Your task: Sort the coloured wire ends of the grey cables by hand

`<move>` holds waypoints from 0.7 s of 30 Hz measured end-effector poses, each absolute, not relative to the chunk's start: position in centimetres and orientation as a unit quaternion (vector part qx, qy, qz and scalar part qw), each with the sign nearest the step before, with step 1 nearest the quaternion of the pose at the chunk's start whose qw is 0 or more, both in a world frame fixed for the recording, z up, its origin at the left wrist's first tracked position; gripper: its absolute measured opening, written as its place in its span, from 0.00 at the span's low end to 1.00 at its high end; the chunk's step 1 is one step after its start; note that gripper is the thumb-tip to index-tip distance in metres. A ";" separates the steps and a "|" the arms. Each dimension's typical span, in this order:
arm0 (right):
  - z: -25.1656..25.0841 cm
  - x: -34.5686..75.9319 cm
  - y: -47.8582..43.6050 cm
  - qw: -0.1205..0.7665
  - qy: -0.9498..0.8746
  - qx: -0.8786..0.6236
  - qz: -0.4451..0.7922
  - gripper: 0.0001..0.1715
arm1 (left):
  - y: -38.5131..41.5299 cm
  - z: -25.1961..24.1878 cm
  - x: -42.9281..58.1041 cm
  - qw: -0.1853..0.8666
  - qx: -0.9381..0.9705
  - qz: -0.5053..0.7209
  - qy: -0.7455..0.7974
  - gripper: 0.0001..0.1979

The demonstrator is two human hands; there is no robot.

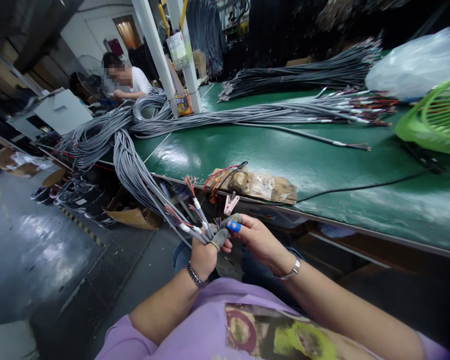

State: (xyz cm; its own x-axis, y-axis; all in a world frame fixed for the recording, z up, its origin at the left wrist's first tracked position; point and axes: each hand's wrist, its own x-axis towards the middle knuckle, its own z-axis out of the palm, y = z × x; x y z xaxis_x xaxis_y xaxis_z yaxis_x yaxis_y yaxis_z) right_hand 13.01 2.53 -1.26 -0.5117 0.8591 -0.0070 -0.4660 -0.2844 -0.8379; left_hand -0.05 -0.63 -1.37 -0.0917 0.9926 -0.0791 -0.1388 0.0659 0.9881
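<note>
My left hand [206, 252] is closed around the ends of several grey cables [138, 172], which hang over the table edge from a large bundle. Fine coloured wires fan out from white-wrapped cable ends [197, 203] beside it. My right hand [249, 232], with blue wrap on a finger or thumb, pinches the coloured wires [218, 222] at one cable's tip, close against the left fingers. Grey finger covers hide part of the grip. Just beyond the hands, a pale pink clip [231, 204] hangs by a wooden board [281, 189] at the table edge.
The green table [217, 150] carries a long row of grey cables [255, 116], a black cable bundle [285, 77], a white plastic bag [416, 62] and a green fan [435, 120]. A black cord [360, 187] crosses it. A white post [153, 50] rises behind. Another person [138, 82] sits far left.
</note>
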 end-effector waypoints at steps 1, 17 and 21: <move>-1.1 13.0 2.5 0.429 -0.427 -0.237 0.760 0.12 | -0.7 -1.2 -0.1 0.528 0.431 0.522 0.513 0.17; -2.4 12.7 2.8 0.497 -0.377 -0.336 0.706 0.17 | -0.3 -1.7 -0.3 0.539 0.387 0.556 0.500 0.16; -3.0 12.8 4.5 0.486 -0.278 -0.318 0.765 0.23 | -0.1 -0.9 -0.1 0.546 0.364 0.571 0.494 0.15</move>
State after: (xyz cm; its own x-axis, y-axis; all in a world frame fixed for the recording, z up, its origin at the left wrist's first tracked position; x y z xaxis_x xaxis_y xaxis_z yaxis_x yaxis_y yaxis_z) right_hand 12.85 4.50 -3.04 -0.3249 0.9209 -0.2153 -0.5674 -0.3719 -0.7346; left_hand -0.13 -0.08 -0.85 -0.1396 0.9825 -0.1230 -0.2635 0.0828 0.9611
